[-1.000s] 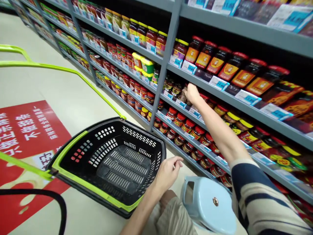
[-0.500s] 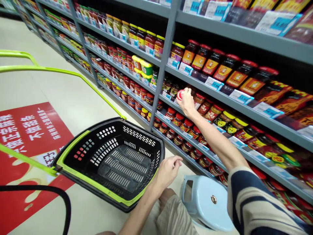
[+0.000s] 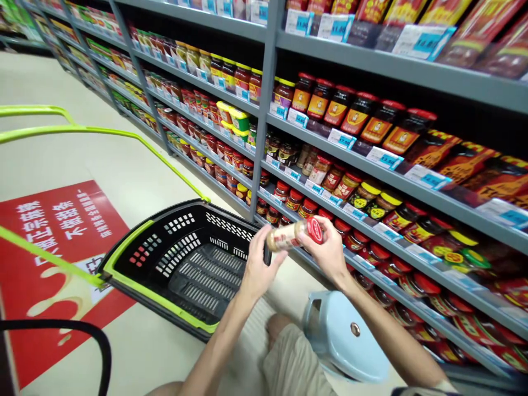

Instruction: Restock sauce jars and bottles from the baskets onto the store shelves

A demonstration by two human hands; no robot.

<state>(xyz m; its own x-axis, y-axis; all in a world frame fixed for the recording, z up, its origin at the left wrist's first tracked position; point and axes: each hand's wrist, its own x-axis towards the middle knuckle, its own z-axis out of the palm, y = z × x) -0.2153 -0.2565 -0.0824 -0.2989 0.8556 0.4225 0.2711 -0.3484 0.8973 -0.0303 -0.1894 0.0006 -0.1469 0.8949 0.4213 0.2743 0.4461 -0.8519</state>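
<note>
A small glass jar [image 3: 284,237] with a red lid and pale label lies tilted nearly sideways in the air, over the near right rim of a black shopping basket [image 3: 124,283]. My right hand [image 3: 325,245] grips it near the lid, fingers wrapped round it. At the jar's base is my left hand [image 3: 259,264], its thumb and fingers apart around that end; whether they touch the glass I cannot tell. The basket has lime-green trim and handles, and its slatted floor shows no goods.
Grey shelves [image 3: 305,129] of jarred sauces with price tags run along the right. Below my right forearm stands a light-blue plastic stool [image 3: 350,335]. A red floor poster [image 3: 70,231] lies left of the basket. A black curved bar [image 3: 99,341] shows at lower left.
My right hand has come back from the shelf, bringing the red-lidded jar over beside the basket. My left hand has risen and spread to meet the jar's base. The view has shifted slightly.
</note>
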